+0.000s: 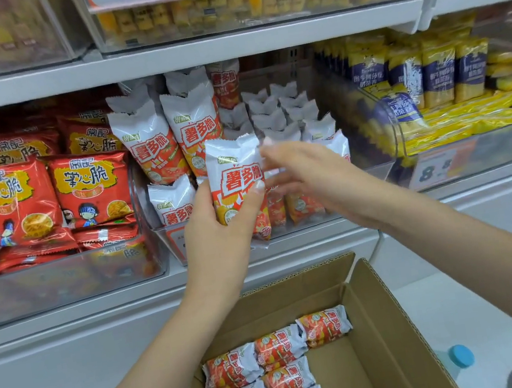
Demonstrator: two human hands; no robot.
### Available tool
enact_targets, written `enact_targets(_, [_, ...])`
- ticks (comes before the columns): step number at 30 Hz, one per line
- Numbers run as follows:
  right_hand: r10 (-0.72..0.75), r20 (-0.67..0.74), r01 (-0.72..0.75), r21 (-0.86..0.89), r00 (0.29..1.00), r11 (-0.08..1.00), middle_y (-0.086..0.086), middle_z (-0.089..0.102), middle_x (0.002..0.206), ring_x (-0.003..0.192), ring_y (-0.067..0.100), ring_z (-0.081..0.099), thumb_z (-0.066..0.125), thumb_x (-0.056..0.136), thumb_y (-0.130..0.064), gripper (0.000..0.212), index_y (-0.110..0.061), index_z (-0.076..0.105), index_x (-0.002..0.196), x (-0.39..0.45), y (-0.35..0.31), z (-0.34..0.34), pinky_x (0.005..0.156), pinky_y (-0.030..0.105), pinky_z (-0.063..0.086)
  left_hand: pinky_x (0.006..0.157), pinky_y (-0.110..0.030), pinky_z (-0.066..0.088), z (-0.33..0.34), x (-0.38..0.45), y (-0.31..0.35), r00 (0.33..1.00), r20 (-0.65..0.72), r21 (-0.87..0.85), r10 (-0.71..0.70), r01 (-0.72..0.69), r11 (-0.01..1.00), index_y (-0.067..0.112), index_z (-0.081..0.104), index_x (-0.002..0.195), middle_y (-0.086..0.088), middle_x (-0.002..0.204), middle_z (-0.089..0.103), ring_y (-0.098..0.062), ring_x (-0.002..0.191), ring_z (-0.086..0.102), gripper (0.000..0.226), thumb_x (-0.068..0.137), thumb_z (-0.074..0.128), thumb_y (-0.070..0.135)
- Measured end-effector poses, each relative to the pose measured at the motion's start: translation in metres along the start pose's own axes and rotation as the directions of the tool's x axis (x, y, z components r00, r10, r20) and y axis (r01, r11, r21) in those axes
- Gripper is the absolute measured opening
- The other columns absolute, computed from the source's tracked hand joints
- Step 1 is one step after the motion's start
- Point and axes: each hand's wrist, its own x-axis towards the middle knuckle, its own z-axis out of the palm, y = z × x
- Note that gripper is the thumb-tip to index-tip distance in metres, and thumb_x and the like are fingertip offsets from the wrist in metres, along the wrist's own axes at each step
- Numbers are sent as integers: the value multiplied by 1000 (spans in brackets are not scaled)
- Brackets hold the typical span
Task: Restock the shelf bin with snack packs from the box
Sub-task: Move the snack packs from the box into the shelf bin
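The clear plastic shelf bin (168, 237), with a rounded transparent front wall, serves as the landmark. In front of its opening the left hand (220, 229) grips one snack pack (237, 190) upright, thumb curled across the front and fingers behind. The pack is a glossy white pillow-shaped foil pouch with crimped, serrated end seals, bold red characters on a white panel, and an orange-red lower half. The right hand (297, 171), just right of the pack, has fingers spread and loosely extended; motion blur leaves it unclear whether the fingertips touch the pack's edge. Inside the bin stand further packs (173, 136) of the same kind, upright in rows. Below the bin sits an open corrugated cardboard box (383, 324), matte brown, with several identical packs (281, 369) lying flat inside. Left of the bin lie shiny red crinkled snack bags (49, 198).
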Motion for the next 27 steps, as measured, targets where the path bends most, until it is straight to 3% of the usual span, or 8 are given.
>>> enact_targets(2, [25, 62, -26, 14, 998, 1000, -9, 70, 95, 82, 0, 66, 58, 92, -32, 14, -24, 65, 102, -13, -1, 8, 75, 21, 57, 72, -18, 48, 4, -2, 1, 999, 29, 25, 12, -13, 1000, 35, 57, 101, 11, 94, 67, -1, 84, 62, 16, 85, 62, 35])
enact_targets(5, [80, 57, -83, 49, 995, 995, 0, 73, 97, 78, 5, 69, 66, 87, -26, 25, -13, 67, 109, -19, -8, 8, 66, 21, 56, 69, -11, 46, 6, -2, 3, 996, 87, 2, -4, 4, 1000, 38, 55, 99, 13, 96, 65, 6, 84, 61, 14, 87, 60, 35])
enact_targets(8, [74, 28, -73, -56, 997, 996, 0, 74, 101, 92, 9, 70, 74, 79, -31, 32, -19, 69, 108, -11, -21, -3, 77, 26, 59, 78, -21, 51, 2, 2, 3, 993, 106, -31, -47, 51, 998, 31, 56, 115, 13, 108, 65, 0, 96, 63, 36, 84, 62, 46])
enact_targets(10, [48, 38, -43, -112, 998, 993, -4, 74, 99, 91, 5, 69, 76, 77, -35, 31, -24, 71, 106, -6, -29, -4, 75, 22, 58, 81, -28, 54, 0, 5, 4, 994, 90, -59, -67, 73, 996, 30, 56, 115, 12, 108, 66, -3, 99, 63, 39, 83, 62, 51])
enact_targets(15, [120, 37, -115, -133, 992, 985, -7, 74, 96, 86, 7, 67, 78, 73, -39, 29, -24, 75, 97, 11, -37, 2, 71, 22, 58, 63, -37, 60, -4, 10, 7, 986, 95, -172, -139, 153, 973, 30, 54, 113, 5, 109, 66, -11, 98, 66, 29, 87, 59, 43])
enact_targets(19, [178, 30, -175, -95, 983, 980, -11, 73, 92, 82, 5, 64, 77, 74, -42, 27, -24, 76, 95, 15, -33, 3, 58, 18, 53, 70, -43, 59, -4, 15, 2, 988, 77, -102, -132, 140, 985, 37, 52, 109, 11, 109, 65, -12, 102, 64, 33, 82, 61, 56])
enact_targets(23, [244, 0, -243, -77, 970, 967, -11, 72, 95, 89, 7, 64, 77, 72, -45, 32, -23, 75, 96, 19, -29, 2, 61, 22, 54, 54, -36, 59, -4, 16, 4, 981, 92, -44, -173, 177, 983, 33, 49, 106, 8, 107, 62, -12, 94, 66, 30, 85, 58, 51])
enact_targets(27, [241, -182, -222, 120, 953, 968, -4, 74, 83, 75, 8, 69, 74, 79, -36, 25, -18, 69, 96, 31, -35, -12, 61, 23, 57, 59, -41, 58, -5, 11, 3, 977, 160, 104, -139, 123, 987, 27, 46, 115, 11, 108, 58, -7, 74, 70, 55, 75, 55, 63])
